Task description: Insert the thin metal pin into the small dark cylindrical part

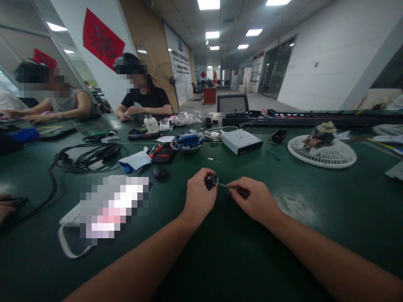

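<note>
My left hand [201,191] is closed around a small dark brown, rounded part [210,180]. A metallic ring rims its open end, which faces right. My right hand [253,197] pinches a screwdriver [224,185] with a thin metal shaft and a dark handle. The shaft points left, and its tip is at the ringed opening; whether it goes inside is too small to tell. Both hands are just above the green table [220,256]. My fingers hide much of the brown part and most of the handle.
A black mouse [159,172], a face mask [69,214] and a blurred-out bright object lie left. Beyond are a metal bowl [189,147] of blue cloth and a silver disc drive [242,141]. A white fan grille [324,156] lies right. Co-workers sit at the far left.
</note>
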The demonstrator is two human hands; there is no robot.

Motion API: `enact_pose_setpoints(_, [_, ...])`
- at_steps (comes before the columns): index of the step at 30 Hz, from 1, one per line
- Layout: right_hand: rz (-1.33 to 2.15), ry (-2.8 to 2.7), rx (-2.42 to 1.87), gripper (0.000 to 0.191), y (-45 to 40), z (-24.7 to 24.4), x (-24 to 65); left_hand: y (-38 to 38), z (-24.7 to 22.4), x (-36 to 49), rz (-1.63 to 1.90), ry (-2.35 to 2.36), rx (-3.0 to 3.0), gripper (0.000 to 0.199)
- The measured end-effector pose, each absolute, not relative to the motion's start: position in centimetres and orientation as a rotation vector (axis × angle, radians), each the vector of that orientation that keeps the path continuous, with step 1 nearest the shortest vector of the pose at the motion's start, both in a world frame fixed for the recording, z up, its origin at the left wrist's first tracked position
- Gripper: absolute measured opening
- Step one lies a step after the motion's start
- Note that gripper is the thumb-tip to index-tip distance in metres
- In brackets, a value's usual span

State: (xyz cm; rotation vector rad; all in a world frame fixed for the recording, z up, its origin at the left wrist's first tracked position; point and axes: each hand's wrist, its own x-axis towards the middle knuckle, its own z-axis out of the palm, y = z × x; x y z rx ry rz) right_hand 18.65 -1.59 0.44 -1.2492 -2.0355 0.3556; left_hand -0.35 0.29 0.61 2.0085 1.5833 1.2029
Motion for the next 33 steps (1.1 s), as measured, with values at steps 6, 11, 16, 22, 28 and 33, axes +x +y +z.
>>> enact_pose_setpoints(6, [0.283, -2.028, -1.337, 0.021, -1.46, 0.44, 18.82, 0.38, 0.24, -0.37, 1.171, 1.564, 2.042, 0.022])
enact_pose_setpoints(11, [0.316, -2.073, -1.207, 0.019, -1.71, 0.70, 18.77, 0.35, 0.41, -0.33, 1.139, 1.563, 2.058, 0.025])
enact_pose_setpoints(16, [0.281, -1.981, -1.344, 0.018, -1.58, 0.58, 18.86, 0.24, 0.62, -0.26, 1.106, 1.544, 2.077, 0.023])
enact_pose_setpoints(22, [0.343, -2.089, -1.211, 0.019, -1.65, 0.50, 18.94, 0.28, 0.35, -0.29, 1.130, 1.561, 2.083, 0.028])
enact_pose_setpoints(28, [0.281, -2.050, -1.361, 0.017, -1.61, 0.53, 19.01, 0.31, 0.23, -0.44, 1.126, 1.555, 2.081, 0.025])
enact_pose_setpoints(33, [0.351, -2.118, -1.196, 0.019, -1.65, 0.57, 18.94, 0.21, 0.39, -0.27, 1.136, 1.516, 2.129, 0.027])
